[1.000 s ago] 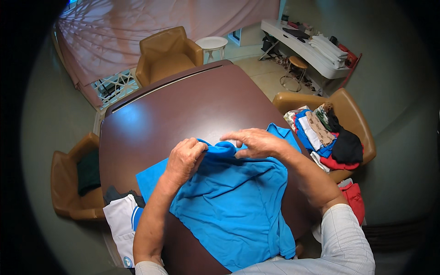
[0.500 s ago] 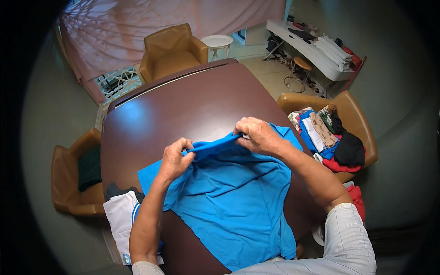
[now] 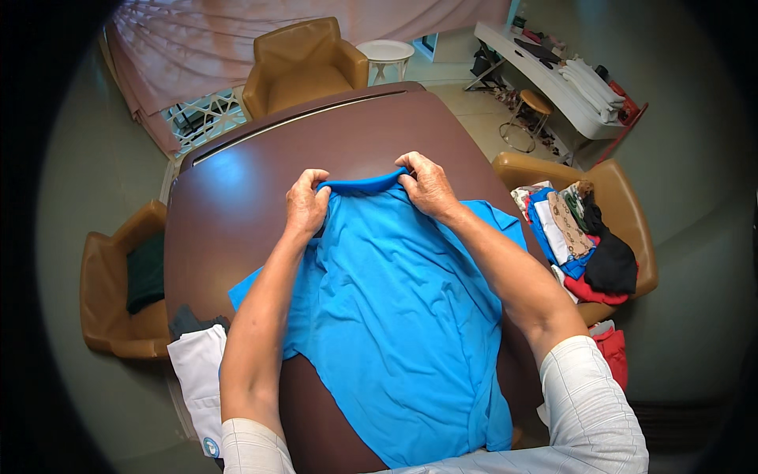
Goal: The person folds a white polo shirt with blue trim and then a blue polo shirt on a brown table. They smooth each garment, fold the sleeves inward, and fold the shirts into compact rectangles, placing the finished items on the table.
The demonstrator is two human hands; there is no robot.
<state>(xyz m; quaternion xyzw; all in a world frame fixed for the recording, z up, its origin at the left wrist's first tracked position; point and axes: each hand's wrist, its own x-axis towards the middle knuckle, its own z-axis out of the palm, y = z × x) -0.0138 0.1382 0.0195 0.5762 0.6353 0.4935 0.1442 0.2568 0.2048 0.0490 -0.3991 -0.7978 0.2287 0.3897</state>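
Observation:
A bright blue collared shirt (image 3: 387, 308) lies spread over the dark red-brown table (image 3: 332, 134), its lower part reaching the near edge by my body. My left hand (image 3: 308, 201) pinches the left end of the folded collar. Opposite it, my right hand (image 3: 426, 186) grips the collar's right end between thumb and fingers. The collar is stretched between both hands, and wrinkled cloth runs from it toward me. One sleeve shows beyond my left forearm, another beyond my right forearm.
White clothing (image 3: 197, 371) and dark grey cloth (image 3: 189, 320) lie at the table's left edge. A tan armchair (image 3: 643, 237) on the right holds a pile of clothes (image 3: 572, 225). Other tan armchairs stand left (image 3: 103, 276) and far (image 3: 304, 79). A white desk (image 3: 545, 71) stands far right.
Both hands have moved farther from me, carrying the collar with them. The shirt's body is pulled longer and flatter, and the sagging hollow under the collar is gone.

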